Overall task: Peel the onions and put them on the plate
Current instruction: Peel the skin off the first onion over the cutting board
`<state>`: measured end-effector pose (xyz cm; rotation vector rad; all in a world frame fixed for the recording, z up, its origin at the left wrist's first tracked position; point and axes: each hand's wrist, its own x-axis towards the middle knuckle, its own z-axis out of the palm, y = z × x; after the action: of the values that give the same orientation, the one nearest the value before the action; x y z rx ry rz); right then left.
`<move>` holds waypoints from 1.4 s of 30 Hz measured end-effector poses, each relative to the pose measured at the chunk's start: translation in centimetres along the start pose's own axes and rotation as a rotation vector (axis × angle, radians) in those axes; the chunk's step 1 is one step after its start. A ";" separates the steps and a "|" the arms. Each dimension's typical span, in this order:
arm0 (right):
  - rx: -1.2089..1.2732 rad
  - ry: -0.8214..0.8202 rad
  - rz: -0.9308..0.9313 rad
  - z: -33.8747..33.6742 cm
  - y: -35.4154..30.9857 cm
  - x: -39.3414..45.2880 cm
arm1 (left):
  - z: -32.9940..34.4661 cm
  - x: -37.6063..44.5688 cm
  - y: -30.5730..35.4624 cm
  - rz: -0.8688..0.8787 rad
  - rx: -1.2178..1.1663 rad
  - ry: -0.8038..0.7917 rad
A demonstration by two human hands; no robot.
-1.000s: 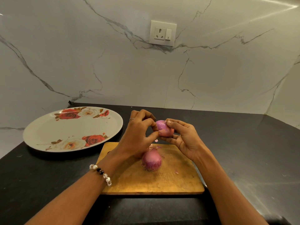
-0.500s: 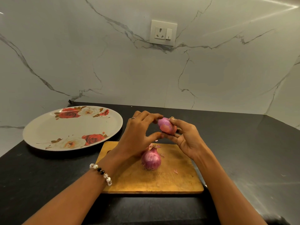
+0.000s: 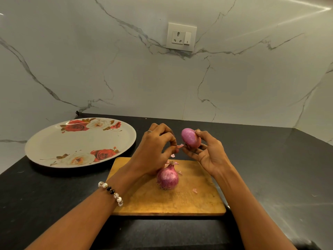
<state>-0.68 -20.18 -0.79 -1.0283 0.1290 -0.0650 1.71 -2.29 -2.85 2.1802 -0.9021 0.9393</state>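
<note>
Your right hand [image 3: 207, 152] cradles the small peeled-looking onion [image 3: 190, 138] in curled fingers at centre frame, above the cutting board [image 3: 189, 202], while your left hand [image 3: 155, 147] sits just beside it, thumb and fingertip pinching a scrap of pink skin [image 3: 180, 146]. The two hands are close but not touching. A second onion [image 3: 167, 177], skin still on, stands on the board below your left wrist. The floral plate [image 3: 54, 141] sits at middle left on the black bench [image 3: 270, 168], with no onion on it. The held onion looks slick and rests on fingertips only, so a hard tug at stubborn skin could pop it loose onto the bench. Reaching left for the plate, your forearm could knock the standing onion and send it rolling off the board
</note>
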 end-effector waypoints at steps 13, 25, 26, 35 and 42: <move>-0.141 -0.157 -0.064 -0.1 0.2 0.1 | -0.5 0.1 0.3 -0.068 -0.150 0.046; -0.270 -0.387 -0.137 -0.5 0.7 0.7 | -0.7 0.2 -0.1 -0.129 -0.136 0.121; -0.291 -0.384 -0.147 -0.5 0.7 0.7 | -0.7 0.2 -0.1 -0.130 -0.135 0.125; -0.285 -0.379 -0.159 -0.3 0.4 0.3 | -0.8 0.2 0.1 -0.101 -0.174 0.142; -0.361 -0.369 -0.205 -0.6 0.6 0.7 | -0.7 0.3 0.0 -0.151 -0.233 0.118</move>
<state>-0.09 -20.46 -1.61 -1.3940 -0.3120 -0.0378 1.63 -1.88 -2.26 1.9438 -0.7404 0.8359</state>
